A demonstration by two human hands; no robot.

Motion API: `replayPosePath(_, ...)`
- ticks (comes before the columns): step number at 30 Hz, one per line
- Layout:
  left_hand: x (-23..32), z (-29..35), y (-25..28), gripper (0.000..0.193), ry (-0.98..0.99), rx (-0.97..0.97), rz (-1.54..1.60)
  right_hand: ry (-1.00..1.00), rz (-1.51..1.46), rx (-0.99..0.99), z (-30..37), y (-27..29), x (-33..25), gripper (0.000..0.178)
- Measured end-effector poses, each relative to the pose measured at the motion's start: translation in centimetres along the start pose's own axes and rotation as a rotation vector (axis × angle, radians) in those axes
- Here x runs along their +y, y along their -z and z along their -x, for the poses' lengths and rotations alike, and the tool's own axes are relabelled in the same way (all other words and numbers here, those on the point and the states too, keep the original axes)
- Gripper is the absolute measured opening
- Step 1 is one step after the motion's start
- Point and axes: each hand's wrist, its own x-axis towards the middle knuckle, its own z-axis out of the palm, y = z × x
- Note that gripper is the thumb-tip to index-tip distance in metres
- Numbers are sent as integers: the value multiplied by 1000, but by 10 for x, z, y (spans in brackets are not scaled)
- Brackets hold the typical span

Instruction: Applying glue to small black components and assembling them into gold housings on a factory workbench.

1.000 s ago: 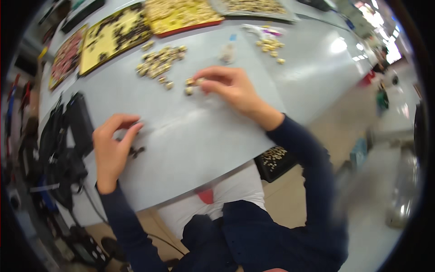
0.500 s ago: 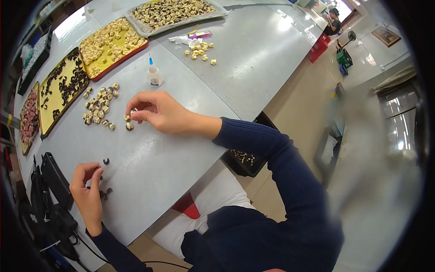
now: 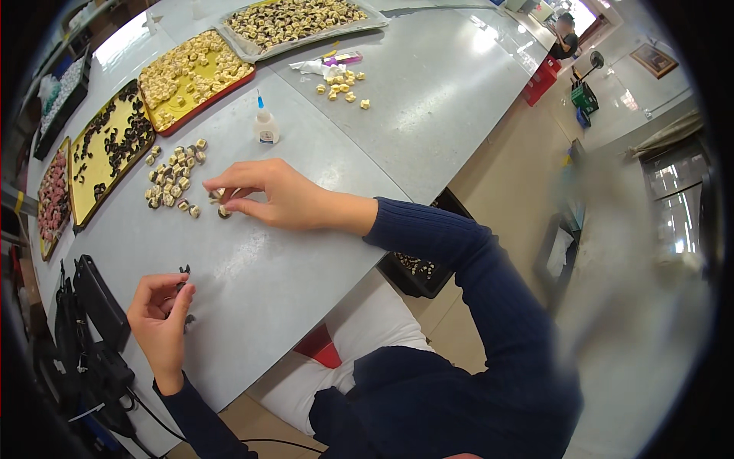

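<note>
My left hand (image 3: 163, 315) is closed, thumb and forefinger pinching a small dark curved piece (image 3: 181, 287). Beside those fingertips lies another dark curved piece (image 3: 185, 269), and more dark ones sit partly hidden behind the thumb. Farther off, my right hand (image 3: 271, 195) hovers low over the table with thumb and forefinger apart. Small cream-and-dark pieces are at its fingertips, one (image 3: 224, 212) just below the thumb; whether the fingers touch them I cannot tell. Left of that hand spreads a loose group of similar cream-and-dark pieces (image 3: 172, 177).
Beyond stand a clear bottle with a blue needle tip (image 3: 265, 126), a yellow tray of dark pieces (image 3: 90, 163), a red-rimmed tray of cream pieces (image 3: 229, 84), and a lined tray of cream-and-dark pieces (image 3: 321, 34). Black devices with cables (image 3: 99, 302) lie at the left edge.
The thumb and forefinger of my right hand have parted from a pinch. My left hand has shifted slightly right, and a dark piece now shows between its fingertips.
</note>
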Motion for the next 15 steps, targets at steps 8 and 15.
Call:
replayPosePath(8, 10, -1, -8, 19, -10, -72, -11, 300, 300, 476, -1, 16, -3, 30)
replayPosePath(15, 3, -1, -15, 13, -59, -38, 102, 102, 592, 821, -4, 23, 13, 61)
